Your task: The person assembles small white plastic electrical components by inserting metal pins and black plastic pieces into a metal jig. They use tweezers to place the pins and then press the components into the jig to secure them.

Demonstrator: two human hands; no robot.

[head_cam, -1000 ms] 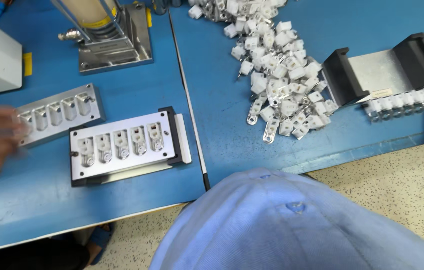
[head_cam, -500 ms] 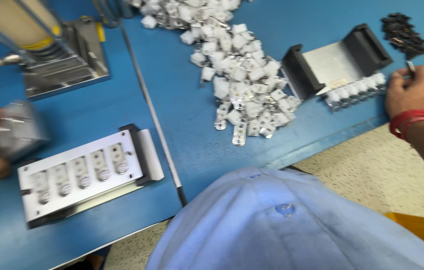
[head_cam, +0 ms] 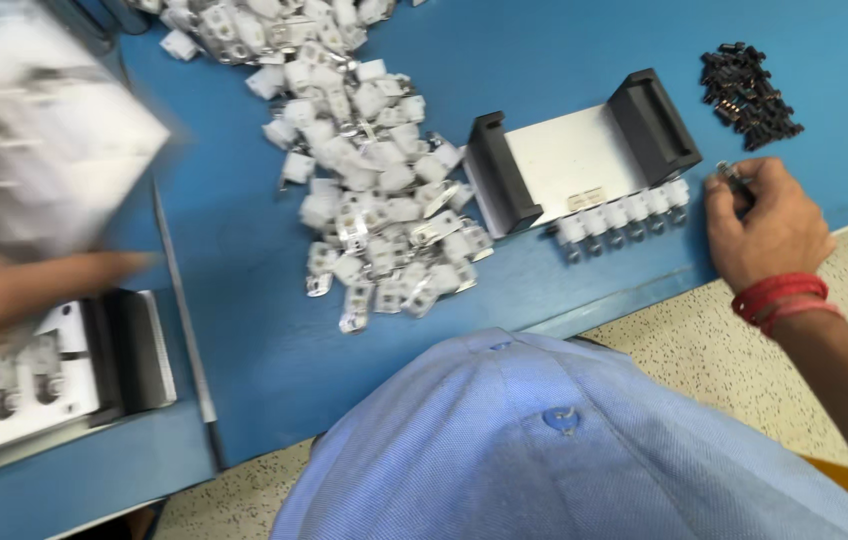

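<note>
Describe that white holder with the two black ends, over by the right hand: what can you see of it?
The holder is a flat white plate with a raised black block at each end, and looks like plastic. It lies tilted on the blue table. A small pale label sits near its front edge. Along that edge stands a row of small white parts, touching it or nearly so. The right hand rests just beside the row's end, pinching a small dark piece; whether it touches the holder is unclear.
</note>
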